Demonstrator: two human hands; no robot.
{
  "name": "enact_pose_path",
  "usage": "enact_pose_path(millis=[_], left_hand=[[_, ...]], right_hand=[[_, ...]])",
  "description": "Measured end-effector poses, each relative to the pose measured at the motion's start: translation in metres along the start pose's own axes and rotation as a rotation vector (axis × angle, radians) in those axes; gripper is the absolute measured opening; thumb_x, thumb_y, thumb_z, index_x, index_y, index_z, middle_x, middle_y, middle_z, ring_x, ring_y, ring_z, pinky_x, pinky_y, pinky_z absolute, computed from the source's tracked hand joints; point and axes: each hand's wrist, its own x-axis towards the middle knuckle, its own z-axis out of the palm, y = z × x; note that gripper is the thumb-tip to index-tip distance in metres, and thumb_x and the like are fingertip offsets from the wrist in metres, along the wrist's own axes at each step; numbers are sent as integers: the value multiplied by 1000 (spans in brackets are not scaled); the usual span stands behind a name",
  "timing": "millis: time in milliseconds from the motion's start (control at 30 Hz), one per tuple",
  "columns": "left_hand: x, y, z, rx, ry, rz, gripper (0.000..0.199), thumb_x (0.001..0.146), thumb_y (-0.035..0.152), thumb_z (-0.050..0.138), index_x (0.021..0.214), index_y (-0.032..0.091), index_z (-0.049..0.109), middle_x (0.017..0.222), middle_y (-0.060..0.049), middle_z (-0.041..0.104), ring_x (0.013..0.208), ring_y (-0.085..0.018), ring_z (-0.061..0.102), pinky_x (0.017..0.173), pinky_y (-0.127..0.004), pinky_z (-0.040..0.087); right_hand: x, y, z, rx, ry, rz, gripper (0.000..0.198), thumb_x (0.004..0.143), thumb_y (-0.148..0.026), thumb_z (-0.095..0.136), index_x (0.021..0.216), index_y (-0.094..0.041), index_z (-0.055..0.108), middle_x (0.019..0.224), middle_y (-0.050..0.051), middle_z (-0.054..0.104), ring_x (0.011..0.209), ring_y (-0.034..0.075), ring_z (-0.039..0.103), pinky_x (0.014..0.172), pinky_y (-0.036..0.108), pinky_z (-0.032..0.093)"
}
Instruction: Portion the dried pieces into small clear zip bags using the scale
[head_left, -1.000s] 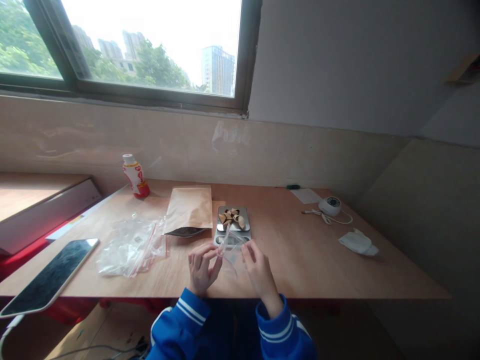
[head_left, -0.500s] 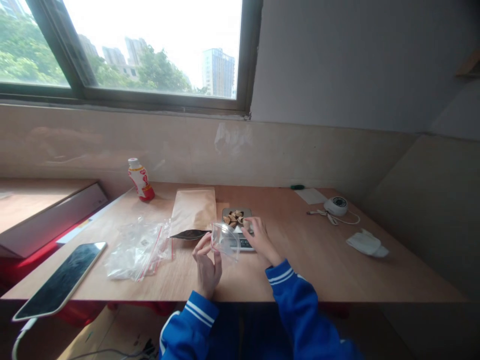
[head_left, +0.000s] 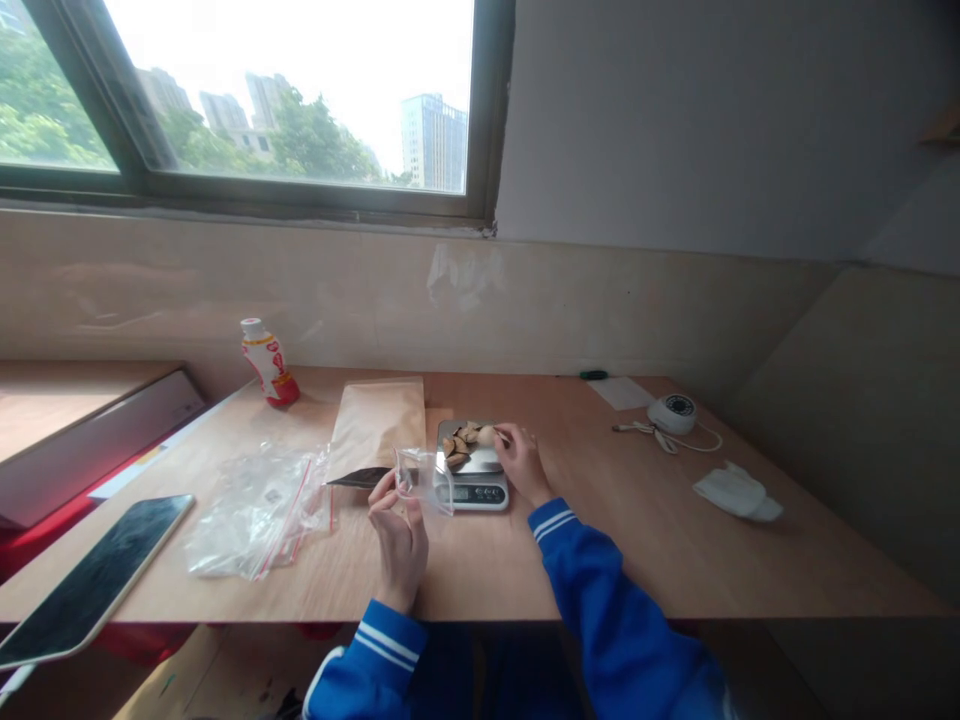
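Note:
Several brown dried slices lie on the steel plate of a small digital kitchen scale. My right hand is over the plate's right side, fingertips pinched on a pale, round dried slice. To the left and nearer me, my left hand grips a small clear zip bag by its left edge. The bag hangs in front of the scale's lower left corner and hides part of the display. Behind my left fingers lies a brown kraft paper pouch, its dark mouth towards me.
Clear zip bags lie in a pile on the left, beyond a phone on a cable. A drink bottle stands at the back left. On the right are a white dome camera with its cable and a crumpled white cloth.
My right hand has drawn back to the right, uncovering more of the scale, and now pinches a pale slice. My left hand and the bag have shifted slightly left. The view has moved a little.

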Motion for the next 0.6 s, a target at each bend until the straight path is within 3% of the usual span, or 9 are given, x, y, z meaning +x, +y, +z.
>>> enact_pose_path(millis=[167, 333, 467, 600], left_hand=[[2, 2, 0, 14, -44, 45, 13, 91, 26, 43, 103, 21, 41, 123, -14, 48, 115, -24, 51, 92, -47, 43], [2, 2, 1, 80, -148, 122, 13, 92, 27, 44, 102, 20, 46, 121, -13, 52, 115, -26, 52, 90, -47, 44], [2, 3, 0, 98, -170, 123, 15, 92, 28, 45, 104, 20, 48, 122, -14, 54, 116, -27, 53, 89, -47, 45], [2, 4, 0, 78, -170, 125, 16, 92, 27, 47, 106, 20, 48, 123, -14, 53, 116, -26, 53, 90, -46, 46]], right_hand=[[3, -7, 0, 392, 93, 188, 29, 85, -43, 50, 98, -18, 57, 99, 9, 66, 88, 20, 61, 76, 32, 47], [6, -24, -4, 632, 88, 338, 35, 82, -50, 53, 97, -18, 55, 69, 0, 61, 55, 13, 53, 53, 26, 43], [4, -58, -11, 597, 55, 240, 33, 84, -51, 52, 94, -20, 56, 71, 0, 60, 60, 14, 54, 56, 25, 43], [-3, -91, -19, 476, -281, -48, 35, 86, -51, 50, 102, -22, 61, 95, 4, 64, 83, 17, 60, 75, 29, 47]])
